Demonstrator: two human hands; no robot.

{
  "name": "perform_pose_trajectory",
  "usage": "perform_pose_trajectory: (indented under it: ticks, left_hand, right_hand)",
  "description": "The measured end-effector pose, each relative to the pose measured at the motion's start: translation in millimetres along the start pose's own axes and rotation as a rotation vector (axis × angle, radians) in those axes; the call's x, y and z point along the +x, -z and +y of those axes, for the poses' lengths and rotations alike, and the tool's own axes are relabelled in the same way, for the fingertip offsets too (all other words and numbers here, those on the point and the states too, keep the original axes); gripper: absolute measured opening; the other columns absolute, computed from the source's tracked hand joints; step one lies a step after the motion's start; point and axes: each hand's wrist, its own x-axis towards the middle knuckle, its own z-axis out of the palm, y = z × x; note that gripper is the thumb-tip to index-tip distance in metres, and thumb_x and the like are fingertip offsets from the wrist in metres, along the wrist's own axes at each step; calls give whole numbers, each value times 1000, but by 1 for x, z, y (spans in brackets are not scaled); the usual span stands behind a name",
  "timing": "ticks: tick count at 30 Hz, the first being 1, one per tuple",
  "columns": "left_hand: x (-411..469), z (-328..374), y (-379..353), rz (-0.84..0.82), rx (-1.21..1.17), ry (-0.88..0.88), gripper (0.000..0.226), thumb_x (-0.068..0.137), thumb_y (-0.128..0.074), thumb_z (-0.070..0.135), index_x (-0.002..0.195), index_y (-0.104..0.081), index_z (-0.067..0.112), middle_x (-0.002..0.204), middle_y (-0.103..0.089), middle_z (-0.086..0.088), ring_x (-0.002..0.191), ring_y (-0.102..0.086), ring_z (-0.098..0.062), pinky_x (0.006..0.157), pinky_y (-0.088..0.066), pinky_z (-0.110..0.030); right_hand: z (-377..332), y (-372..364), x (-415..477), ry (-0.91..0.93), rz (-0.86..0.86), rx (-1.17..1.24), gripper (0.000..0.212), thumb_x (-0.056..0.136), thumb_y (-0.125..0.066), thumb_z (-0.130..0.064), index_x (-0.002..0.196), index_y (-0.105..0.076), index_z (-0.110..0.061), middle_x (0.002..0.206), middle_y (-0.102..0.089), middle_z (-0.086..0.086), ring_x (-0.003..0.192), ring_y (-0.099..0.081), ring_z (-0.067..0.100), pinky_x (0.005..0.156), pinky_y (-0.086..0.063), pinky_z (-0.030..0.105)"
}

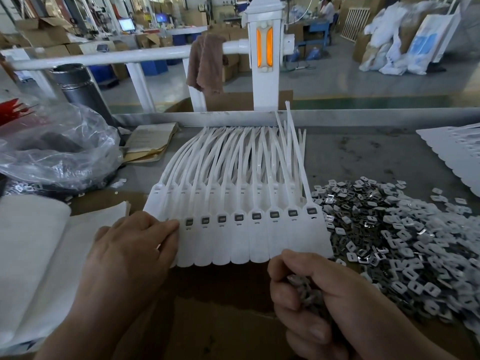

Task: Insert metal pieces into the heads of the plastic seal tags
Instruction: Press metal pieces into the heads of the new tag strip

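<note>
Right hand (319,302) curls round a clutch of small grey metal pieces (304,289); left hand (135,245), fingers flat together, pins the strip of white plastic seal tags (249,245). Best seat one piece squarely per head. Loose heap (394,242) crowds the right; the raised rim (233,118) of the grey counter (350,157) stops the far tails.

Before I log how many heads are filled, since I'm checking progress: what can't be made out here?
Head view only:
- Leftmost heads of the seal tags: covered by the left hand.
- Count of metal pieces in the right hand: hidden by its curled fingers.
- Loose pile of pieces: blurred, cut off by the right edge.
- Plastic bag contents: obscured by creases and glare.
</note>
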Motion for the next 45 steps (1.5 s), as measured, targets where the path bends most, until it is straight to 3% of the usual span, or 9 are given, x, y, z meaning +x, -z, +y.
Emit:
perform_pose_trajectory:
  ticks: [4, 9, 14, 19, 26, 30, 38, 42, 45]
  left_hand:
    - [1, 0, -3, -24, -71, 64, 35, 89, -51, 40, 106, -75, 21, 89, -66, 4, 75, -59, -15, 69, -53, -40]
    - [4, -4, -6, 55, -138, 321, 38, 88, -56, 43, 119, -61, 23, 115, -59, -3, 111, -51, -23, 89, -47, -44]
    - [13, -6, -12, 15, -225, 474, 54, 85, -56, 55, 128, -46, 24, 102, -55, 9, 84, -58, -13, 60, -49, -34]
    - [22, -14, -18, -26, -237, 481, 61, 80, -59, 59, 129, -48, 24, 107, -58, 7, 84, -57, -11, 64, -53, -36]
    - [35, -22, -19, -141, -247, 516, 53, 75, -66, 58, 117, -56, 27, 89, -50, 14, 76, -52, -4, 56, -44, -28]
    - [37, -22, -16, -202, -188, 524, 56, 72, -66, 63, 114, -54, 29, 92, -52, 13, 85, -58, -14, 73, -53, -39]
    - [38, -17, -11, -164, -14, 454, 56, 74, -60, 68, 116, -53, 30, 102, -64, 7, 84, -59, -15, 72, -52, -37]
    - [31, -16, -8, -89, -22, 400, 59, 78, -56, 69, 119, -55, 27, 90, -56, 14, 75, -54, -8, 61, -45, -29]
    - [17, -15, -5, 25, -50, 322, 43, 83, -56, 59, 115, -55, 29, 93, -56, 10, 78, -54, -8, 60, -44, -30]
  right_hand:
    - [-1, -2, 0, 11, 17, -1, 24, 71, -68, -30, 76, -69, -7, 60, -49, 10, 31, -35, 13, 33, -29, 15]
    - [0, -1, -1, 6, 8, -25, 23, 74, -66, -30, 77, -70, -8, 61, -50, 10, 32, -35, 13, 33, -28, 16]
    - [0, -1, -2, 9, -2, -42, 23, 76, -65, -29, 78, -70, -7, 62, -51, 11, 33, -37, 13, 33, -30, 18]
    - [-2, -2, -2, 14, 17, -51, 24, 73, -66, -30, 77, -70, -8, 62, -51, 10, 33, -36, 13, 33, -29, 18]
    - [-2, -4, -3, 3, 19, -41, 25, 71, -66, -30, 76, -70, -7, 62, -51, 10, 32, -36, 13, 32, -30, 18]
    - [-2, -4, -2, 0, 7, -35, 25, 72, -66, -30, 77, -68, -6, 61, -51, 10, 32, -36, 13, 32, -30, 17]
    - [-1, -1, -1, -9, -10, -32, 24, 72, -67, -32, 77, -70, -8, 62, -51, 9, 32, -36, 13, 32, -29, 17]
    - [0, 4, 2, -17, -23, 16, 25, 71, -69, -32, 77, -71, -9, 61, -51, 8, 32, -37, 13, 34, -29, 16]
    - [0, 4, 5, -13, -19, 76, 24, 67, -71, -31, 74, -71, -8, 59, -50, 9, 30, -36, 14, 34, -30, 16]
